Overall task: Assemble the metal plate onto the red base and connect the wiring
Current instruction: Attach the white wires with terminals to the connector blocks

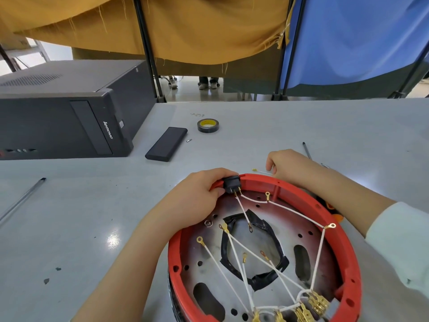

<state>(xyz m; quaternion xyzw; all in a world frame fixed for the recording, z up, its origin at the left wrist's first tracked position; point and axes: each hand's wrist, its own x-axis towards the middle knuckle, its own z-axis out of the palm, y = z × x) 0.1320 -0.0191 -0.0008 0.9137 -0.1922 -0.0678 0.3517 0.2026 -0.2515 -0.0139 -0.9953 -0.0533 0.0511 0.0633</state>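
Note:
The red base [343, 242], a round ring, lies low in the middle of the head view with the metal plate [301, 219] seated inside it. White wires [276, 252] with gold ring and spade terminals cross the plate over a black-taped centre opening. My left hand [197, 196] grips the ring's far rim at a black rocker switch [232, 183] set in the rim. My right hand [287, 163] is on the table just beyond the ring, fingers curled, pinching the end of a loose white wire [261, 171].
A black Lenovo computer case [69, 112] lies at the left. A black flat box [167, 144], a small screw [189, 140] and a tape roll [208, 125] sit beyond the ring. Thin rods lie at left [23, 198] and right [307, 149].

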